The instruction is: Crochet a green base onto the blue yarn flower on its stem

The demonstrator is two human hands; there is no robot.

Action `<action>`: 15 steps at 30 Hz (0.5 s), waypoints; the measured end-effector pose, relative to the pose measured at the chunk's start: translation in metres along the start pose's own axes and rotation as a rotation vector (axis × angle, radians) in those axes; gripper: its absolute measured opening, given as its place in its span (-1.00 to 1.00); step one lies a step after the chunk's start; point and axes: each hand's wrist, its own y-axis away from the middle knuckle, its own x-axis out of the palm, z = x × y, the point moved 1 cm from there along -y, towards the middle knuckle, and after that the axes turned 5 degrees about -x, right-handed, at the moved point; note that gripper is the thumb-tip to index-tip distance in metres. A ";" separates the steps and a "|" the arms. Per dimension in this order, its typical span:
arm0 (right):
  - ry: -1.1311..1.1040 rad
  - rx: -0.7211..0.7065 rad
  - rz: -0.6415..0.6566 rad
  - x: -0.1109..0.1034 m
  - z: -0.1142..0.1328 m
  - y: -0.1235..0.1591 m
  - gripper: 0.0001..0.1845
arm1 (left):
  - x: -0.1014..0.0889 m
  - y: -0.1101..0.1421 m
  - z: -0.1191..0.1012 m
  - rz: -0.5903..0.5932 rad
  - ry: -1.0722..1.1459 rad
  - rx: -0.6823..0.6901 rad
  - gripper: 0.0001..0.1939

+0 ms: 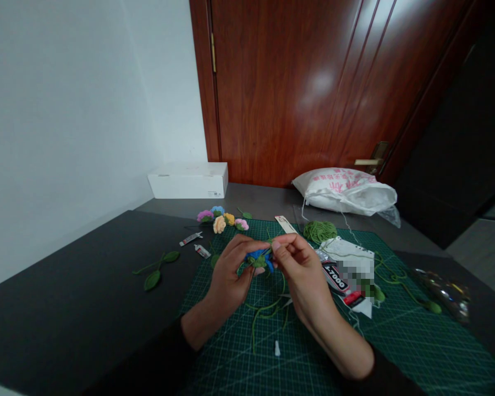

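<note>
The blue flower (257, 257) is held up over the middle of the green mat (412, 341), between the person's two hands. The left hand (231, 269) grips it, fingers behind and thumb beneath, while the right hand (299, 258) pinches green yarn at its upper right side, thumb against forefinger. Under the hands, loose green strands (268, 313) trail over the mat, and a small white cap (276, 348) lies nearer the person with bare mat around it. Just beyond, crocheted flowers (219, 224) cluster by the mat's far left edge, with two small tubes (196, 243) nearer, off to the left. Right of the hands the mat is crowded: a yarn bundle (320, 231), a white sheet (346, 252) and a black glue pack (335, 276). A shiny clear packet (445, 291) lies by the mat's right edge. The table (86, 275) is widely open on the left, apart from a leaf sprig (152, 279). A white box (190, 181) and a white bag (346, 191) stand along its far edge, before the door (289, 93).
</note>
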 end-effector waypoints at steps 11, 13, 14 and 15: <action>0.034 0.021 0.004 -0.001 -0.003 0.000 -0.71 | 0.000 -0.001 -0.002 -0.021 0.002 -0.045 -0.75; 0.054 0.017 0.008 -0.002 -0.003 0.000 -0.70 | 0.000 -0.001 -0.002 -0.026 -0.002 -0.047 -0.76; 0.060 0.015 0.010 -0.002 -0.003 0.000 -0.69 | 0.000 -0.001 -0.002 -0.028 -0.001 -0.046 -0.76; 0.066 0.015 0.014 -0.002 -0.003 0.000 -0.68 | 0.000 -0.002 -0.002 -0.032 0.003 -0.041 -0.77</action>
